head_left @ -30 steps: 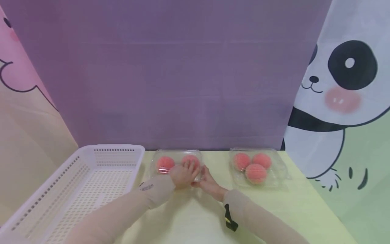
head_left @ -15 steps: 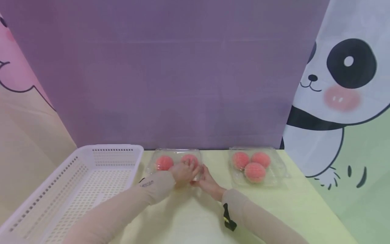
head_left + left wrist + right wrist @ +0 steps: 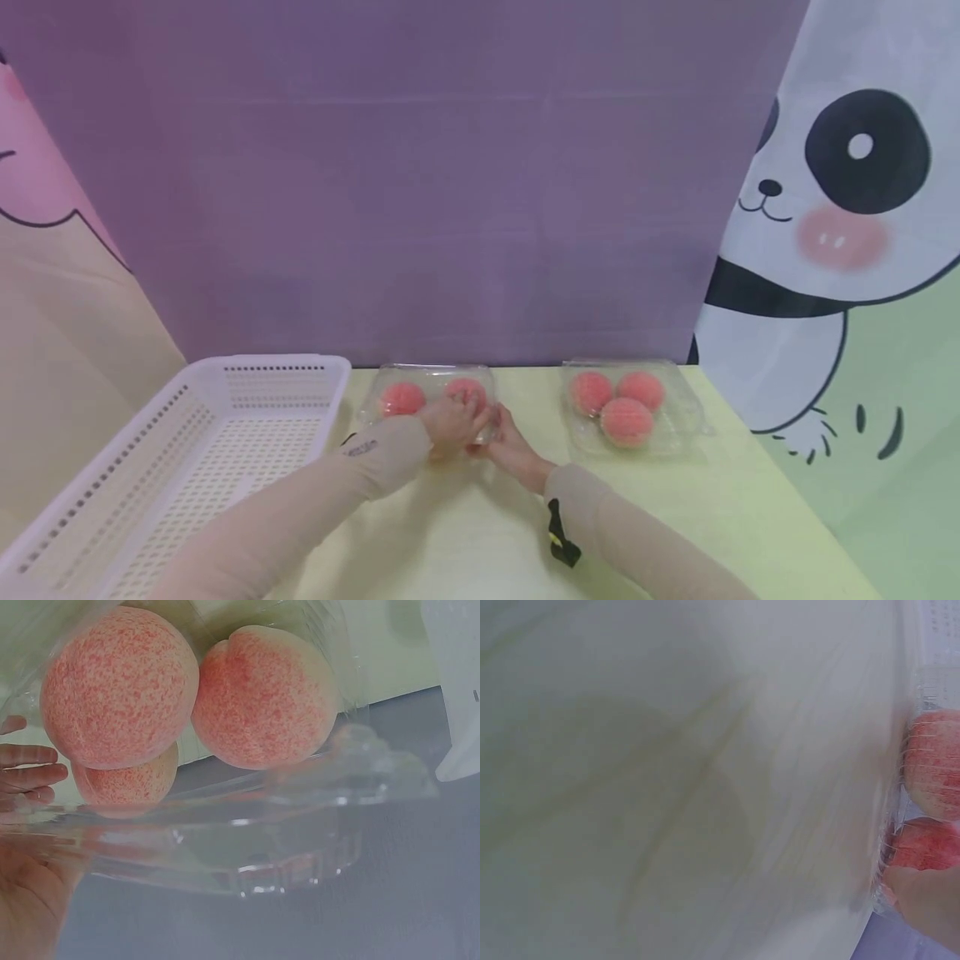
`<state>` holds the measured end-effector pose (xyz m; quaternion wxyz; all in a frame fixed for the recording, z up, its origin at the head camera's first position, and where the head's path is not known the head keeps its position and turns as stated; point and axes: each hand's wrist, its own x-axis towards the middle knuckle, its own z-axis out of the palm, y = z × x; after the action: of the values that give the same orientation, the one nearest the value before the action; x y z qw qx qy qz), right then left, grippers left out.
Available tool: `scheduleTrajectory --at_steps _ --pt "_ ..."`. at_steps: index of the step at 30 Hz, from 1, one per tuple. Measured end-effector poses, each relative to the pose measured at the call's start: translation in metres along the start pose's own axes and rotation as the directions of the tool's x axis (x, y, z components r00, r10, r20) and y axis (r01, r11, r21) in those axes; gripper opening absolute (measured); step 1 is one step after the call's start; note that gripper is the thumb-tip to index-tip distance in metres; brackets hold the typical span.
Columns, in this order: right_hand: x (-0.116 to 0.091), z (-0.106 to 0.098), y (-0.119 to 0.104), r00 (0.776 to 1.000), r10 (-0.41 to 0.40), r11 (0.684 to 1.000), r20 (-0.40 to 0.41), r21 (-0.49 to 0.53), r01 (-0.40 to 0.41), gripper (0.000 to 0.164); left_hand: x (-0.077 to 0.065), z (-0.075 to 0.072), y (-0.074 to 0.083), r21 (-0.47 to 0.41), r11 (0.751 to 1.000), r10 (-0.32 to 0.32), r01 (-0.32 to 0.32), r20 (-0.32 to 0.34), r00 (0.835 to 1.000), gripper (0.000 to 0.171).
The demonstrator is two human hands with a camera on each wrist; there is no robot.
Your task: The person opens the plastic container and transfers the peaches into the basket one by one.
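Observation:
A clear plastic clamshell box (image 3: pixel 435 379) with pink peaches (image 3: pixel 402 398) stands at the back of the table. Three peaches (image 3: pixel 266 701) show through its plastic in the left wrist view. My left hand (image 3: pixel 452 421) lies over the box's right half, fingers spread and fairly straight against the lid above a peach. My right hand (image 3: pixel 517 454) grips the box's front right corner, fingers at the side and thumb at the near edge. In the right wrist view a finger or thumb of the right hand (image 3: pixel 934 900) presses the box's edge, beside a peach (image 3: pixel 936 765).
A large white perforated plastic basket (image 3: pixel 339 417) stands on the left of the pale yellow table (image 3: pixel 480 550). To the right, a second clear clamshell box (image 3: pixel 678 429) holds three peaches (image 3: pixel 627 422). A purple backdrop (image 3: pixel 450 208) rises right behind the table.
The head view shifts slightly. Both hands stay at the same box, with little visible movement of the fingers.

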<state>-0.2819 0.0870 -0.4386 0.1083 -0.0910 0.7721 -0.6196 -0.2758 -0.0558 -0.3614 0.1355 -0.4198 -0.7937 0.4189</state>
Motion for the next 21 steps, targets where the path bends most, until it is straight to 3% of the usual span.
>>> scheduleTrajectory --at_steps 6,13,21 --pt "-0.0024 -0.0001 -0.0031 1.000 0.000 1.000 0.003 -0.006 0.000 0.092 0.0011 -0.0002 -0.0020 0.022 1.000 0.016 -0.015 -0.018 1.000 0.064" --pt "-0.0024 0.0011 -0.0029 1.000 -0.006 1.000 0.004 -0.010 0.006 0.088 0.0023 -0.0002 -0.0029 0.059 0.998 0.033 -0.034 0.023 0.999 0.069" --pt "-0.0004 0.0022 -0.0002 1.000 -0.005 1.000 0.008 -0.012 0.005 0.085 0.0022 -0.0007 -0.0022 -0.007 1.000 0.019 -0.018 0.059 0.998 0.069"
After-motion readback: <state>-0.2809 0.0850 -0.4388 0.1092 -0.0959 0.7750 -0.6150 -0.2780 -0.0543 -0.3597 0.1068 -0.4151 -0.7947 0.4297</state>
